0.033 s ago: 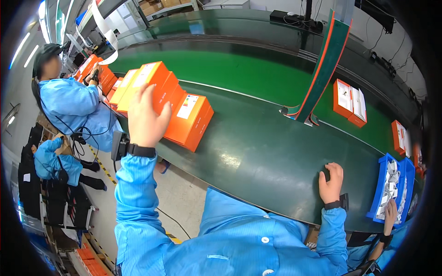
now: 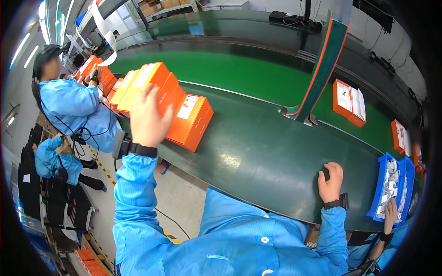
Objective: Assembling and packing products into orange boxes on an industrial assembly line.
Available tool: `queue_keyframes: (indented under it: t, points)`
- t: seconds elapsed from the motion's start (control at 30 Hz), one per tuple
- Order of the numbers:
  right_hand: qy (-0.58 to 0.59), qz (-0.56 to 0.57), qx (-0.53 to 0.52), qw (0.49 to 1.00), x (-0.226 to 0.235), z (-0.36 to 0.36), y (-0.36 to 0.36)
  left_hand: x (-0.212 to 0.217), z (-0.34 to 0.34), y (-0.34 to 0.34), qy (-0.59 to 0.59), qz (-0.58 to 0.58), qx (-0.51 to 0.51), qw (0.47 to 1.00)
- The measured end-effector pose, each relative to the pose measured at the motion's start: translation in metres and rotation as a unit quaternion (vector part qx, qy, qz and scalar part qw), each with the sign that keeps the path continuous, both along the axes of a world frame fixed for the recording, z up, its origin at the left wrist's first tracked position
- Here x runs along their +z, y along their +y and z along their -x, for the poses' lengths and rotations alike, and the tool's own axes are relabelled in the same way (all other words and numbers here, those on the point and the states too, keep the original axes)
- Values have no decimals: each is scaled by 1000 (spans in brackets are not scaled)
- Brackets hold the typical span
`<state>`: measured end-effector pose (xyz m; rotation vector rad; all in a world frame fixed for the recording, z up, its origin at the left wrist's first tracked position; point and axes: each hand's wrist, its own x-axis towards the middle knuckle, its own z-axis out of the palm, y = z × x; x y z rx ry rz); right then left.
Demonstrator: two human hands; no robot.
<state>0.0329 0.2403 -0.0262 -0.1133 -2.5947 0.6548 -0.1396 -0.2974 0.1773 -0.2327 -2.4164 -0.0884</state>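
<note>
The left hand (image 2: 148, 117) is reaching out toward ten o'clock with its fingers spread and loosely open, the back of the hand facing the camera. It is hovering over a cluster of orange boxes (image 2: 184, 115) lying on the dark green bench (image 2: 258, 152); whether the fingertips are touching the nearest box cannot be told, and it is gripping nothing. A black wrist strap (image 2: 138, 149) is sitting at the cuff of the blue sleeve.

The right hand (image 2: 330, 181) is resting at four o'clock on the near edge of the bench, its fingers curled down loosely against the surface, holding nothing. Just beyond it, toward three o'clock, a blue bin (image 2: 384, 184) of small white parts is sitting at the bench's edge, with another person's hand (image 2: 390, 215) reaching up beside it.

More orange boxes (image 2: 349, 102) are lying at two o'clock past a slanted green and orange divider (image 2: 322, 64). At nine o'clock a co-worker in a blue coat (image 2: 73, 108) is handling boxes.
</note>
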Motion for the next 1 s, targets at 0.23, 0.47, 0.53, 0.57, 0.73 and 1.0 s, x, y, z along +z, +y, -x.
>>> queue_keyframes:
  t: [0.23,0.47,0.53,0.57,0.73,1.0]
  points:
    - [3,-4,-1,1000,-4,3,-1,-56,-10,31,-158,15,-34,987]
    - [4,-5,-6,1000,-11,1,1,-82,-21,41,-250,45,-10,967]
    - [3,-5,-8,1000,-12,0,2,-78,-19,43,-263,-12,-22,964]
    - [4,-6,-10,1000,-12,1,3,-80,-16,42,-263,-13,-24,965]
    - [18,-13,-7,1000,-11,-1,2,-89,-4,33,-224,-55,-19,973]
    - [37,195,53,979,13,-18,-48,-78,-51,70,-221,-228,-215,924]
